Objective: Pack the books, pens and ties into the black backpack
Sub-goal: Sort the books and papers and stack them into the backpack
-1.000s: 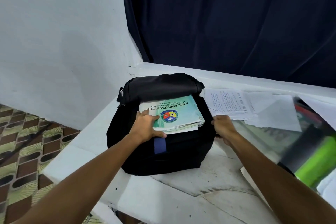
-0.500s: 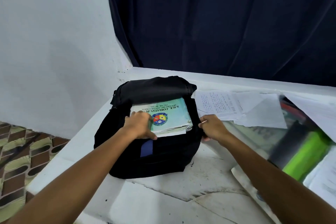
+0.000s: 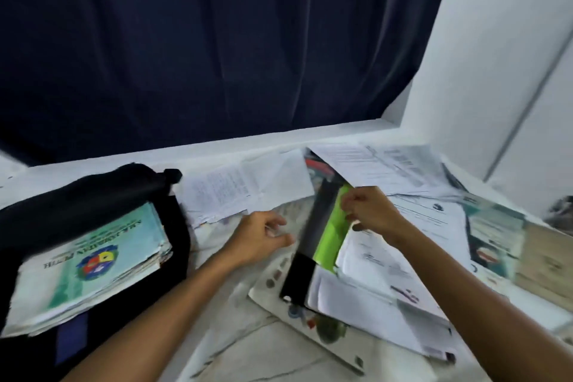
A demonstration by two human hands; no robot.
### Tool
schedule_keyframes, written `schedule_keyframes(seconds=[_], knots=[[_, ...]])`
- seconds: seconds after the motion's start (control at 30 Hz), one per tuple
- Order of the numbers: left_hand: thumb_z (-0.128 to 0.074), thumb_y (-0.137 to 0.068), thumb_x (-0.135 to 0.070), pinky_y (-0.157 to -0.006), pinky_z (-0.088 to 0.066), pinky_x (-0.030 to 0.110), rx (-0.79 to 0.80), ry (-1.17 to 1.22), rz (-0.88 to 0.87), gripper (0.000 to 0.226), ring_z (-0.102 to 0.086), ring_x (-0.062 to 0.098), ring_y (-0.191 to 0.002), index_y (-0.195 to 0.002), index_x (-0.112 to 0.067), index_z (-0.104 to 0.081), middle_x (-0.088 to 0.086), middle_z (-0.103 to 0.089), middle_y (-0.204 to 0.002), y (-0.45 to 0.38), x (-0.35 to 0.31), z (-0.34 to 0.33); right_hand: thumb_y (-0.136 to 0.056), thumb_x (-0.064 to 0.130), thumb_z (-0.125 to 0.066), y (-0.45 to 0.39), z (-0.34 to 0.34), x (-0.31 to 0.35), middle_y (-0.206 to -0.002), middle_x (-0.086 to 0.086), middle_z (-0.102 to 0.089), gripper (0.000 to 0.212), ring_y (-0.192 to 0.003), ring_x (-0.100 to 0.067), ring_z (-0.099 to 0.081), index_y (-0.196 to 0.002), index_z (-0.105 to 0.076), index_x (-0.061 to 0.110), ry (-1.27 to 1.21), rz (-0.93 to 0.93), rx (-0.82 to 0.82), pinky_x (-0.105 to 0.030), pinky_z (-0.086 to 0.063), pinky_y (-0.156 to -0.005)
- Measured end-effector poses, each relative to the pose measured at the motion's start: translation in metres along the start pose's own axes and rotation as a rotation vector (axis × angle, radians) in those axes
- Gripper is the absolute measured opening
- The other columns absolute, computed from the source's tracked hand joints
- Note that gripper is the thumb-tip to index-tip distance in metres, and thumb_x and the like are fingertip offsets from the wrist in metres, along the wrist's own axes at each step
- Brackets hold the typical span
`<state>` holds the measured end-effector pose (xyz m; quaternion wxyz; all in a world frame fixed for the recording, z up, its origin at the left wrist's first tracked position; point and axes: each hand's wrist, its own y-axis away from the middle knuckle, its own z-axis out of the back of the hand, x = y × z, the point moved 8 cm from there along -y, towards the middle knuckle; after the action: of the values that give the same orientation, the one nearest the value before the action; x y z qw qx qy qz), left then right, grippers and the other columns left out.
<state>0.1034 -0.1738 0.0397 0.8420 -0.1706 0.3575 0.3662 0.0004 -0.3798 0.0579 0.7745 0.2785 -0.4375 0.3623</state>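
The black backpack (image 3: 173, 226) lies open at the left on the white table (image 3: 248, 347). A stack of pale green books (image 3: 93, 263) with a crest on the cover sticks out of its mouth. My left hand (image 3: 260, 237) hovers over the table right of the backpack, fingers loosely curled and apart, holding nothing I can see. My right hand (image 3: 372, 211) pinches the edge of a white sheet (image 3: 356, 164) above a lime-green item (image 3: 331, 232). A long dark grey and black strip (image 3: 310, 236) lies beside the green item. I cannot see any pens.
Loose printed papers (image 3: 418, 226) cover the right half of the table, over a large illustrated sheet (image 3: 279, 282). More handwritten pages (image 3: 235, 189) lie behind my left hand. A dark blue curtain (image 3: 217, 40) hangs at the back; a white wall (image 3: 511, 56) stands at the right.
My view has swung right. Both hands left the backpack and its books and moved to the paper pile, where my right hand took hold of a sheet.
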Motion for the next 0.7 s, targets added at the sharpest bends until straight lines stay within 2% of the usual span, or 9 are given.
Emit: schedule_keyframes(seconds=[0.17, 0.23, 0.3, 0.33, 0.37, 0.43, 0.5, 0.6, 0.7], knots=[[-0.080, -0.080, -0.022, -0.065, -0.042, 0.008, 0.066, 0.064, -0.056, 0.031, -0.054, 0.000, -0.067, -0.106, -0.008, -0.071, 0.002, -0.068, -0.093, -0.026, -0.051, -0.082, -0.087, 0.003, -0.061, 0.018, 0.113, -0.089, -0.075, -0.008, -0.060, 0.016, -0.063, -0.024, -0.051, -0.075, -0.063, 0.013, -0.011, -0.157, -0.250, -0.027, -0.045, -0.057], [-0.079, -0.081, -0.029, -0.078, -0.048, 0.017, 0.078, 0.041, -0.026, 0.038, -0.061, 0.007, -0.083, -0.113, -0.010, -0.069, 0.002, -0.068, -0.104, -0.035, -0.062, -0.104, -0.085, 0.003, -0.064, 0.026, 0.139, -0.116, -0.066, -0.004, -0.057, 0.017, -0.065, -0.024, -0.050, -0.072, -0.064, 0.014, 0.038, -0.191, -0.302, -0.029, -0.044, -0.062], [-0.077, -0.082, -0.036, -0.085, -0.047, 0.022, 0.087, 0.003, 0.013, 0.047, -0.061, 0.013, -0.099, -0.121, -0.013, -0.065, 0.003, -0.067, -0.115, -0.041, -0.071, -0.121, -0.082, 0.002, -0.068, 0.028, 0.156, -0.140, -0.068, -0.004, -0.060, 0.010, -0.071, -0.026, -0.054, -0.077, -0.069, 0.011, 0.086, -0.220, -0.330, -0.031, -0.044, -0.066], [-0.076, -0.083, -0.038, -0.083, -0.044, 0.020, 0.087, -0.016, 0.027, 0.050, -0.059, 0.013, -0.101, -0.124, -0.013, -0.063, 0.003, -0.066, -0.117, -0.043, -0.074, -0.127, -0.082, 0.003, -0.069, 0.028, 0.159, -0.149, -0.075, -0.007, -0.064, 0.005, -0.074, -0.028, -0.058, -0.085, -0.071, 0.006, 0.111, -0.230, -0.325, -0.032, -0.046, -0.067], [-0.074, -0.084, -0.039, -0.081, -0.042, 0.019, 0.087, -0.035, 0.043, 0.051, -0.059, 0.014, -0.102, -0.126, -0.014, -0.062, 0.003, -0.065, -0.118, -0.044, -0.075, -0.131, -0.082, 0.005, -0.069, 0.027, 0.160, -0.155, -0.083, -0.011, -0.067, 0.011, -0.077, -0.031, -0.062, -0.093, -0.072, 0.003, 0.131, -0.250, -0.318, -0.033, -0.050, -0.069], [-0.072, -0.085, -0.040, -0.080, -0.041, 0.019, 0.078, -0.061, 0.072, 0.049, -0.060, 0.017, -0.105, -0.126, -0.015, -0.062, 0.003, -0.065, -0.117, -0.047, -0.075, -0.136, -0.084, 0.010, -0.069, 0.025, 0.158, -0.160, -0.096, -0.015, -0.070, 0.017, -0.087, -0.035, -0.067, -0.101, -0.071, 0.007, 0.162, -0.261, -0.291, -0.042, -0.056, -0.080], [-0.074, -0.083, -0.039, -0.082, -0.045, 0.021, 0.065, -0.052, 0.103, 0.046, -0.062, 0.016, -0.102, -0.120, -0.014, -0.065, 0.002, -0.067, -0.113, -0.051, -0.073, -0.135, -0.086, 0.014, -0.067, 0.023, 0.155, -0.154, -0.103, -0.015, -0.069, 0.020, -0.094, -0.035, -0.066, -0.105, -0.069, 0.008, 0.227, -0.246, -0.240, -0.042, -0.055, -0.085], [-0.079, -0.079, -0.035, -0.083, -0.051, 0.025, 0.108, -0.016, 0.138, 0.039, -0.063, 0.016, -0.093, -0.109, -0.013, -0.068, 0.002, -0.069, -0.107, -0.062, -0.068, -0.130, -0.090, 0.015, -0.062, 0.017, 0.155, -0.144, -0.106, -0.016, -0.068, 0.018, -0.098, -0.034, -0.065, -0.104, -0.068, 0.006, 0.326, -0.259, -0.134, -0.036, -0.053, -0.084], [-0.078, -0.080, -0.030, -0.068, -0.055, 0.033, 0.123, 0.031, 0.166, 0.028, -0.063, 0.019, -0.077, -0.099, -0.013, -0.068, 0.005, -0.068, -0.092, -0.078, -0.072, -0.118, -0.088, 0.019, -0.061, 0.005, 0.168, -0.134, -0.102, -0.017, -0.068, 0.022, -0.090, -0.031, -0.063, -0.102, -0.068, 0.004, 0.392, -0.285, -0.102, -0.030, -0.049, -0.074]])
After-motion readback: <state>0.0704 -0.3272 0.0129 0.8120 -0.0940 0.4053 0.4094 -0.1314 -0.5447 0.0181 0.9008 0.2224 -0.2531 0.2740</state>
